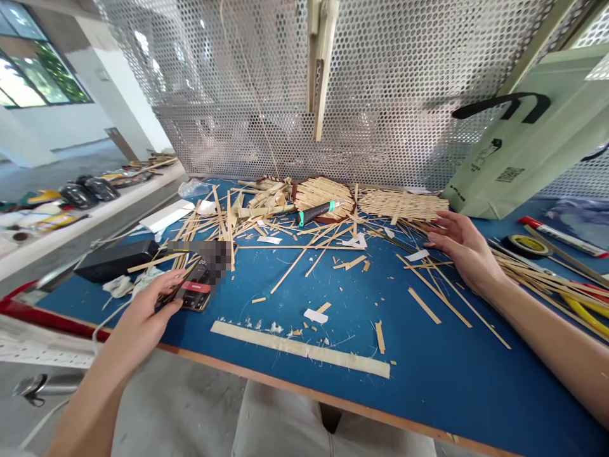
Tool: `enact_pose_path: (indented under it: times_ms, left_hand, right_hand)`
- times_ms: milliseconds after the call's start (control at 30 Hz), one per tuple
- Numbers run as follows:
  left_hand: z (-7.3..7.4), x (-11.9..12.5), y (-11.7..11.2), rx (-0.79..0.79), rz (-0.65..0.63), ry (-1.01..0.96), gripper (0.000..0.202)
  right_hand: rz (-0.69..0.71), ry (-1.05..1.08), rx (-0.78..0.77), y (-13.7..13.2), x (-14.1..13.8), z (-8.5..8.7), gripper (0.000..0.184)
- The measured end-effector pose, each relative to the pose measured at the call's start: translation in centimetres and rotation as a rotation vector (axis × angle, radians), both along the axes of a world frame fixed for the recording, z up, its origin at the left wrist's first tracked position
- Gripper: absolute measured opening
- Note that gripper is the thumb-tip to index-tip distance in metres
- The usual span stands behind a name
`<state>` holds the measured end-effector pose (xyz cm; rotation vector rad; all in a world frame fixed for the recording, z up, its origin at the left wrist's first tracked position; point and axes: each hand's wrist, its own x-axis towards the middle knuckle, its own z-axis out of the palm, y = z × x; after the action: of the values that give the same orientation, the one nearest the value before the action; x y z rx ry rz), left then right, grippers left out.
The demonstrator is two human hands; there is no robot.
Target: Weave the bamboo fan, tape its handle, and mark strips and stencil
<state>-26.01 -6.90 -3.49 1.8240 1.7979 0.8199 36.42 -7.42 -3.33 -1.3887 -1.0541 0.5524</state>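
Observation:
My left hand [155, 304] grips the left edge of a smartphone [196, 293] above the left front of the blue bench. The phone's screen is lit, its upper part blurred out. My right hand [464, 251] hovers with fingers apart and nothing in them, near thin bamboo strips [445, 295] and a white paper scrap [417, 255]. Beyond it lies a woven bamboo mat [402, 204]. A rounded bamboo panel with a dark edge [318, 193] sits at the back centre, a black and green handled knife [316, 213] on it.
A flat pale bamboo slat [299, 348] lies near the bench's front edge. A black box [117, 260] stands at left. On the right are a green bag [528, 139], a tape roll [526, 246] and a red-capped marker [566, 236]. Perforated metal [380, 82] rises behind.

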Motion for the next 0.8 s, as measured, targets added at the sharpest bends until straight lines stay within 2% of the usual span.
enact_pose_path:
  times_ms: [667,800]
  left_hand:
    - [-0.5,-0.3,-0.3,0.032,-0.018,0.025,0.065]
    - [-0.2,-0.1,-0.2,0.034,-0.036,0.073,0.066]
  right_hand:
    - [0.02,-0.033,0.003,0.0,0.9,-0.6,0.066]
    - [0.023,-0.047,-0.01,0.0,1.2,-0.8,0.066]
